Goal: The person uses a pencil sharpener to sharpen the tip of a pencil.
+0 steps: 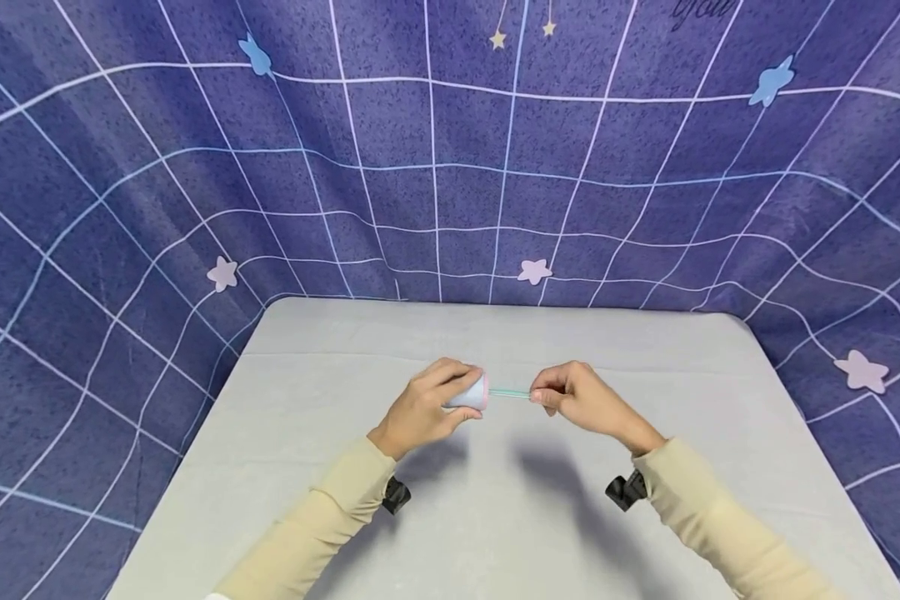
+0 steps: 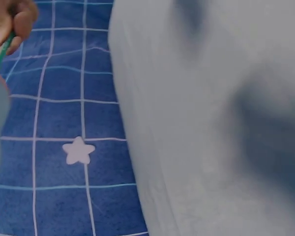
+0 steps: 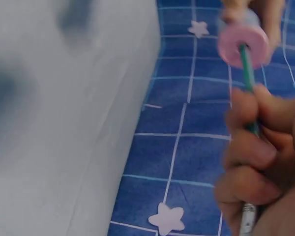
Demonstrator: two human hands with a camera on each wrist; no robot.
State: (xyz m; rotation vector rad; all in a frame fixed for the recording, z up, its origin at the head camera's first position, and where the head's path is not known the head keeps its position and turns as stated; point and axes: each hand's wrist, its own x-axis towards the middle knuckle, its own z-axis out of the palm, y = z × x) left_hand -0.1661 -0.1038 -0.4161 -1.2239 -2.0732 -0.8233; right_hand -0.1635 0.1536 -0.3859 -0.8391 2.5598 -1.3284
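My left hand (image 1: 423, 408) curls around a small pale cup (image 1: 471, 392), held sideways. At its 3 o'clock, my right hand (image 1: 581, 400) pinches a green stick (image 1: 510, 393) poking into the cup's pink rim (image 3: 243, 45).

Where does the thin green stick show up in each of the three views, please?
Head: green stick at centre, above the table, between left hand and right hand.
Left wrist: top left corner, a short green piece.
Right wrist: upper right, running from the pink disc into the fingers.
Shared landmark: the blue star-patterned cloth.
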